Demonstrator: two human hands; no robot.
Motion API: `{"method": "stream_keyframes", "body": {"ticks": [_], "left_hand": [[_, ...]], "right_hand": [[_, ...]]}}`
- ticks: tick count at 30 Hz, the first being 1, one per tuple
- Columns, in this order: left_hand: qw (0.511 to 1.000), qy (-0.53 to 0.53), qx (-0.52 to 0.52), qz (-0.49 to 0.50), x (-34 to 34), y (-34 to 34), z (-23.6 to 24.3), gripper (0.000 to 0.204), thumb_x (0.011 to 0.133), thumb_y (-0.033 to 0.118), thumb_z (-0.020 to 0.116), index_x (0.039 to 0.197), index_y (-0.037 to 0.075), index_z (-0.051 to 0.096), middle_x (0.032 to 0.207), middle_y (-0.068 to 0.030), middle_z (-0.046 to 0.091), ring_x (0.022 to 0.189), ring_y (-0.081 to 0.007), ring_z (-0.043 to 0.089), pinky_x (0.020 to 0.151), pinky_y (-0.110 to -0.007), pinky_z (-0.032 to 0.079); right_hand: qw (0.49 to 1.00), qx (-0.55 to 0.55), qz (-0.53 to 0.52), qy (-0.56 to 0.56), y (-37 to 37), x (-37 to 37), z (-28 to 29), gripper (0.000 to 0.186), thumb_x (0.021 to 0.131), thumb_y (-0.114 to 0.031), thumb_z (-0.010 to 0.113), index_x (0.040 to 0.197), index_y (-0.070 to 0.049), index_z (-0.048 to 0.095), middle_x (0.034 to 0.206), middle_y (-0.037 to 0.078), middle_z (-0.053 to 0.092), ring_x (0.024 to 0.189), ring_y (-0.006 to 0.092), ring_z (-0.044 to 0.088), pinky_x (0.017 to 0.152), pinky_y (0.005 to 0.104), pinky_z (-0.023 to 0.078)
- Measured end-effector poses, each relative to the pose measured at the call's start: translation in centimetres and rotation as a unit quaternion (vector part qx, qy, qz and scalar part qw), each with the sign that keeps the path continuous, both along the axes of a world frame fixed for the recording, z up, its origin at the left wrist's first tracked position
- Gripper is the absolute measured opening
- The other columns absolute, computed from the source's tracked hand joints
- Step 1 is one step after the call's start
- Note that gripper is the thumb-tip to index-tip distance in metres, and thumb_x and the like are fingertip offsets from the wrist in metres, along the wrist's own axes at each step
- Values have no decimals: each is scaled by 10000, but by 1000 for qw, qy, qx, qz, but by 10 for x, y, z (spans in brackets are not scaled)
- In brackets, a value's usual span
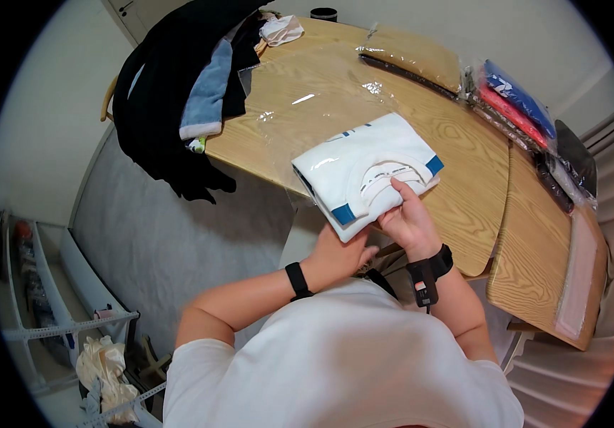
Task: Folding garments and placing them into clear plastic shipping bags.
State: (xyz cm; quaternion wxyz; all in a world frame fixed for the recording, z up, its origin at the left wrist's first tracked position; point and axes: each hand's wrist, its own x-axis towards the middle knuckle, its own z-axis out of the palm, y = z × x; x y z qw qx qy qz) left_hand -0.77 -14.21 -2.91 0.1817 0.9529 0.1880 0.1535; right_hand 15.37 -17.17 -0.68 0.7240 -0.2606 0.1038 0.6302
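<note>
A folded white garment [353, 171] with teal side patches and a round collar lies tilted over the table's near edge. My right hand [410, 221] grips its near right part, thumb on top beside the collar. My left hand [339, 253] is beneath the near left corner; its thumb sticks out to the right, while the other fingers are mostly hidden by the cloth. A clear plastic bag [300, 107] is spread on the wooden table [464, 200], behind and under the garment.
Black and light-blue clothing [164, 100] is heaped at the table's left end. Bagged garments, beige [410, 57] and blue and red [514, 96], lie along the back and right. A pink flat item [574, 278] rests on the right board. A white rack [72, 328] stands lower left.
</note>
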Motion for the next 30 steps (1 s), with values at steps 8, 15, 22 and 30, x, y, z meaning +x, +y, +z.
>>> {"method": "stream_keyframes", "body": {"ticks": [8, 15, 22, 30], "left_hand": [[995, -6, 43, 95, 11, 7, -8, 587, 799, 455, 608, 1220, 55, 525, 1250, -124, 520, 1162, -280, 476, 940, -418, 400], [991, -9, 118, 66, 7, 18, 1, 706, 730, 349, 658, 1231, -101, 444, 1295, -271, 415, 1244, -376, 375, 1070, -442, 264], [987, -34, 112, 112, 11, 39, 4, 710, 710, 323, 669, 1242, -88, 439, 1302, -281, 416, 1258, -381, 370, 1064, -437, 278], [987, -3, 114, 114, 7, 47, 4, 717, 765, 409, 621, 1209, -130, 461, 1283, -296, 437, 1225, -394, 403, 1035, -423, 327]], "right_hand": [[1000, 4, 21, -7, 15, -7, -4, 400, 955, -113, 449, 1329, -8, 353, 1347, 163, 433, 1246, 300, 427, 1054, 442, 363], [998, 51, 21, 11, 95, -8, -15, 393, 968, -129, 444, 1323, 7, 343, 1336, 177, 427, 1225, 324, 431, 1055, 472, 355], [998, 60, 22, 4, 133, -9, -12, 376, 968, -110, 439, 1319, -2, 357, 1345, 175, 421, 1229, 322, 434, 1038, 468, 386], [998, 54, 9, 2, 177, -3, -11, 376, 970, -120, 430, 1322, -7, 359, 1335, 170, 437, 1217, 324, 451, 1024, 474, 400]]}}
